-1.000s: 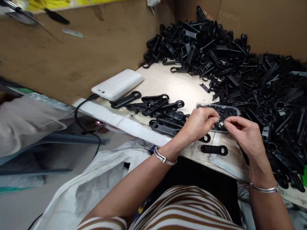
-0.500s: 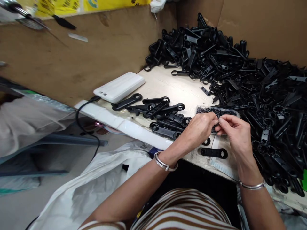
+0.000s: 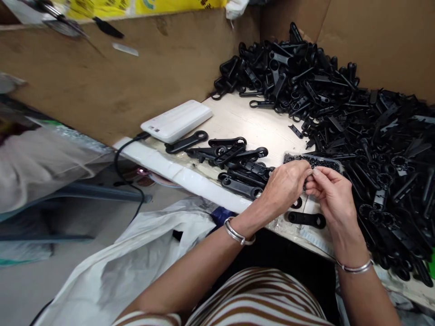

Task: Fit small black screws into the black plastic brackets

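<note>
My left hand [image 3: 288,184] and my right hand [image 3: 331,188] meet fingertip to fingertip, both closed in a pinch. Whatever sits between the fingers is too small and hidden to name. Just behind them is a clear plastic box [image 3: 337,165] filled with tiny black parts, partly covered by my hands. Below the fingers, one black plastic handle-shaped part [image 3: 306,219] with a ring end lies near the table's front edge. A black ring end [image 3: 297,203] shows under my left hand. To the left of that hand, several similar black parts [image 3: 238,185] lie in a loose group.
A large heap of black plastic parts [image 3: 299,77] fills the back and right of the table [image 3: 251,120]. A white power-bank-like box [image 3: 177,121] with a black cable [image 3: 117,158] lies at the left. Cardboard walls [image 3: 380,45] stand behind. A white bag [image 3: 112,267] hangs at the front.
The whole view has shifted slightly, so the scene sits a little further right. My hands stay together over the box, the right fingers a bit more curled.
</note>
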### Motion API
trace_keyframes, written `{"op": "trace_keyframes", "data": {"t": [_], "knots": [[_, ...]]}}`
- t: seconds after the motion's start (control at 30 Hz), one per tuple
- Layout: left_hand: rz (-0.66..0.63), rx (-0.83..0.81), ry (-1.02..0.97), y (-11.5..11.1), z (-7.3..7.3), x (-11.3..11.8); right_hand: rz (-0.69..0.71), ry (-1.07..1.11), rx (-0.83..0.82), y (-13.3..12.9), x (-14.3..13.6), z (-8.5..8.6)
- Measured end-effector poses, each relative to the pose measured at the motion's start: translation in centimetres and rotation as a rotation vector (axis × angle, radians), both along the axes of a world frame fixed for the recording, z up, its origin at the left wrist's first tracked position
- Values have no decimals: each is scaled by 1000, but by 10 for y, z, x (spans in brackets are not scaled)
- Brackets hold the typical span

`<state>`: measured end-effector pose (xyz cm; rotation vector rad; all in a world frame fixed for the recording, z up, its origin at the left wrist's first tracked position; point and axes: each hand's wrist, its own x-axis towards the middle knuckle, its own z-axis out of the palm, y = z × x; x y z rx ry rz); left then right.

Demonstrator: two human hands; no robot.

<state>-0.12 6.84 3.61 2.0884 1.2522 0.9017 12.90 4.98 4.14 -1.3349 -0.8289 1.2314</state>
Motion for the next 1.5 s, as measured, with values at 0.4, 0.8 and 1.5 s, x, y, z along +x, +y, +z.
{"op": "trace_keyframes", "data": {"t": [0.4,0.8,1.5], "knots": [[62,-94,247,-3,9,4,-48,-452,201,-3,2,-6],[60,-308,-648,-3,0,-5,82,-343,62,-11,18,-6],[-93,-693,-974,-26,1,3,-9,-298,273,-41,29,-11]]}}
